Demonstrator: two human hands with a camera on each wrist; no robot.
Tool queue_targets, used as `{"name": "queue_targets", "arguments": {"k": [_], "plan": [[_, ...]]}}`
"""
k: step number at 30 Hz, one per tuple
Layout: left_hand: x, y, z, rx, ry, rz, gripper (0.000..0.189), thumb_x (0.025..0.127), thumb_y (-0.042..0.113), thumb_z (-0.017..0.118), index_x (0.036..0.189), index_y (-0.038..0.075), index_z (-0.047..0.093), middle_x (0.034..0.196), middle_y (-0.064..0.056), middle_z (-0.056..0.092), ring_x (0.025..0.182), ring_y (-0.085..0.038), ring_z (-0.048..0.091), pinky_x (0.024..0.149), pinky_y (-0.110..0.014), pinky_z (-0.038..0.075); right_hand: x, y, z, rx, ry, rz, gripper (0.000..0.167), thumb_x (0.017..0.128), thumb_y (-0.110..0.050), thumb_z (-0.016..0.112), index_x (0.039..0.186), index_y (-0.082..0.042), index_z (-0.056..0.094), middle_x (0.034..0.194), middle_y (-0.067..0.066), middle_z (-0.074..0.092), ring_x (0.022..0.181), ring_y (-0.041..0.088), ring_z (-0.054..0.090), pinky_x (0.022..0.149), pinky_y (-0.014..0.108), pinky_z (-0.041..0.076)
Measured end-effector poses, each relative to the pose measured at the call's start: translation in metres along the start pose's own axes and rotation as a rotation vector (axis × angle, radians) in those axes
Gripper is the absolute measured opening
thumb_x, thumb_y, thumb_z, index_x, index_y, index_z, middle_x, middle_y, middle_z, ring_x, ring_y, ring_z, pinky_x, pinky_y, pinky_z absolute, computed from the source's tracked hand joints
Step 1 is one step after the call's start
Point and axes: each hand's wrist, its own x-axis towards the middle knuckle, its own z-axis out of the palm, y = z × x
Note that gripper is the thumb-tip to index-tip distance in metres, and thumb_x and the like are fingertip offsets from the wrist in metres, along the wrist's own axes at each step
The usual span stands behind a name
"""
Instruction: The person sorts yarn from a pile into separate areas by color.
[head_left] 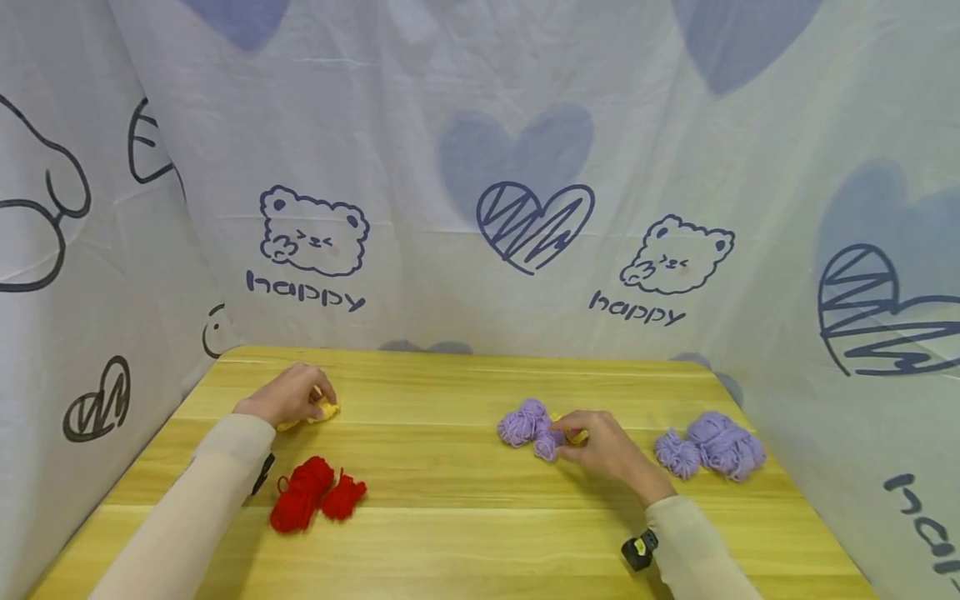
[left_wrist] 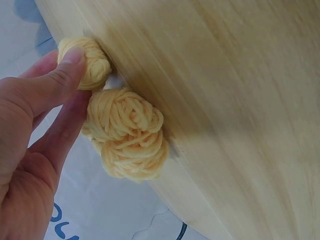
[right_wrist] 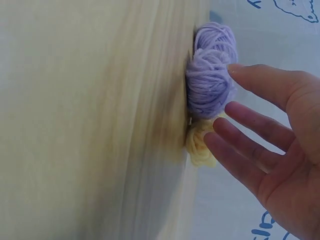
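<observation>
At the table's far left, my left hand (head_left: pixel 288 395) pinches a small yellow yarn ball (left_wrist: pixel 96 67) between thumb and fingers. A larger yellow yarn ball (left_wrist: pixel 131 132) lies against it on the table. Right of the middle, my right hand (head_left: pixel 602 446) reaches over a cluster of purple yarn balls (head_left: pixel 522 427), its fingers spread and slightly bent. Its thumb tip is at the purple yarn (right_wrist: pixel 212 82); whether it touches is unclear. The other fingertips are close to a yellow yarn ball (right_wrist: pixel 198 146), partly hidden behind the hand in the head view.
Two red yarn balls, one larger (head_left: pixel 303 493) and one small (head_left: pixel 343 497), lie near my left forearm. More purple yarn (head_left: pixel 723 446) lies right of my right hand. The wooden table (head_left: pixel 435 483) meets a printed cloth (head_left: pixel 420 275) at the back and sides.
</observation>
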Motion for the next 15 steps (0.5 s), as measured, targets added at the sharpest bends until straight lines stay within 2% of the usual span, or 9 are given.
{"name": "queue_targets", "arguments": {"k": [8,15], "plan": [[0.0002,0.0013,0.0001,-0.004,-0.008,-0.01,0.022,0.079,-0.005,0.084,0.096,0.009,0.082,0.111,-0.015,0.076,0.099,-0.033,0.072,0.09,-0.051,0.062,0.0013,-0.0015,0.0033,-0.031,-0.012,-0.007,0.028,0.084,-0.007,0.084,0.111,-0.006,0.079,0.109,0.011,0.078,0.091,0.025,0.072,0.083,0.041,0.064],[0.0018,-0.001,0.0001,0.003,-0.017,-0.008,0.022,0.08,-0.004,0.083,0.096,0.01,0.082,0.112,-0.015,0.075,0.1,-0.033,0.072,0.09,-0.051,0.063,0.0019,-0.0028,0.0075,-0.042,-0.016,0.021,0.028,0.082,-0.01,0.086,0.11,-0.008,0.079,0.103,0.006,0.078,0.091,0.021,0.073,0.083,0.038,0.064]]}}
